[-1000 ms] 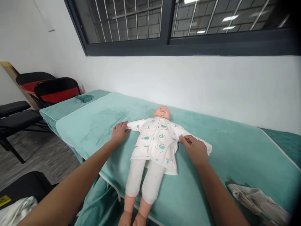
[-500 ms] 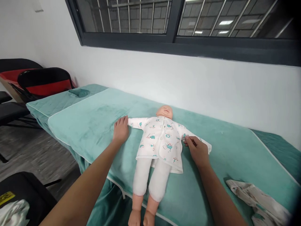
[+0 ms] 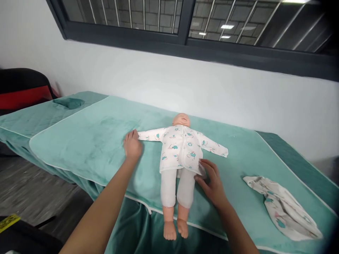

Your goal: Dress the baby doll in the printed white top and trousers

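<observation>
A baby doll lies face up on the green padded cover, head toward the wall, arms spread. It wears a white printed baby shirt, closed down the front, and white leg coverings; the feet are bare. My left hand is closed at the cuff of the sleeve on the left of the view, hiding the sleeve's end. At the shirt's lower right corner, my right hand has its thumb and fingers around the hem. The other sleeve lies flat, with no doll hand visible beyond its cuff.
A crumpled printed white garment lies to the right on the green cover. The bed has a face hole at its left end. A wall and barred window stand behind. Black-and-red chairs are at left.
My right hand has moved from the sleeve on the right down to the shirt's hem. My left hand stays at the other cuff. The view has shifted, bringing more of the loose garment into sight.
</observation>
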Available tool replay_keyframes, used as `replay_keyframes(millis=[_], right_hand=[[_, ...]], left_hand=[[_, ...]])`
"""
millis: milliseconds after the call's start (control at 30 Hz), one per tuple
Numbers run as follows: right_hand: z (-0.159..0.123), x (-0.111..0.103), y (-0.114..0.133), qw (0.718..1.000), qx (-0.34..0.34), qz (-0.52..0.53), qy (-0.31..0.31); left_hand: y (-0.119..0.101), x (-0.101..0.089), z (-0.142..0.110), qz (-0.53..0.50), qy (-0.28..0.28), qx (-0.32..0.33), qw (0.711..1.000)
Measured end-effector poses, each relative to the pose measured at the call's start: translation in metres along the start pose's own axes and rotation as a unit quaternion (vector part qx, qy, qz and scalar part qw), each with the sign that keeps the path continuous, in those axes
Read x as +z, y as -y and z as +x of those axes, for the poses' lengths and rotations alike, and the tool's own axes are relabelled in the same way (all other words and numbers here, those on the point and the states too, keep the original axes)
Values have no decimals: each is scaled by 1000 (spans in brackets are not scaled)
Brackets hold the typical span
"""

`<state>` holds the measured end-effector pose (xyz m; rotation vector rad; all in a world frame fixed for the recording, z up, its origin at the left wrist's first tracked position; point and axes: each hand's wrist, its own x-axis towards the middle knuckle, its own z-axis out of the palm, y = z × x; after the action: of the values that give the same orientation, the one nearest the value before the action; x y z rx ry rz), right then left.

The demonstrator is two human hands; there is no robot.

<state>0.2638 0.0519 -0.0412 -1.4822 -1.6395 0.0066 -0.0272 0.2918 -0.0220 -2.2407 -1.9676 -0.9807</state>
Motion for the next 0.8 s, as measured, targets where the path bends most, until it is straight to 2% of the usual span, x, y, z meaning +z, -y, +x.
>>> replay_keyframes(millis=[267, 500, 600, 800], right_hand=[[-3, 4, 3, 998, 3, -34, -51], [-4, 0, 6, 989, 85, 2, -123], [-4, -1, 6, 988, 95, 14, -124], [-7, 0, -1, 991, 67, 60, -100]], left_hand=[[0, -2, -1, -74, -18, -30, 997], [-5, -3, 0, -69, -16, -39, 997], [-5, -1, 1, -57, -16, -40, 997], [0, 5, 2, -44, -23, -28, 998]])
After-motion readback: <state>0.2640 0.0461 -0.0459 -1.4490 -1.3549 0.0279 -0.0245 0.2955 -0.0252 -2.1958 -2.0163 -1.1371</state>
